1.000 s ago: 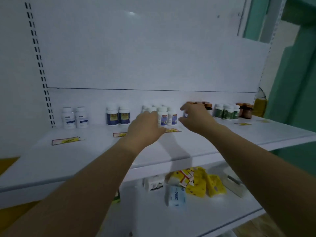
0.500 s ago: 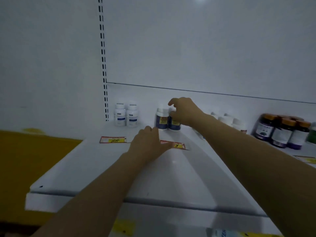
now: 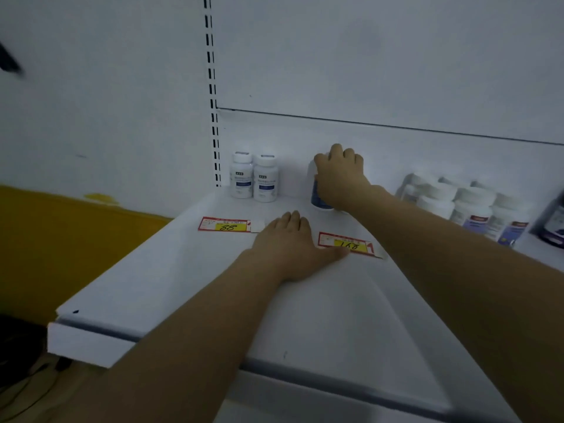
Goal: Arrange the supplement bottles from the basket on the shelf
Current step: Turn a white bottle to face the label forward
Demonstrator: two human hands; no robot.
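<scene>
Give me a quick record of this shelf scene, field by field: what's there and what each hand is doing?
Place: white shelf against a white back panel
Right hand: wrapped over a blue-labelled bottle near the back
Left hand: flat on the shelf, thumb touching the price tag marked 168
Other tag: price tag marked 88, left of the hand
Far left: two white bottles, upright, side by side
Right side: cluster of white-capped bottles
Basket: not in view

Wall: white back panel [image 3: 366,56] with one dark seam running across
Upright: slotted strip [image 3: 212,87], vertical
Lower left: yellow band [image 3: 61,239] under white
Floor: dark, cables [image 3: 27,389] faintly visible
Light: dim, bluish
</scene>
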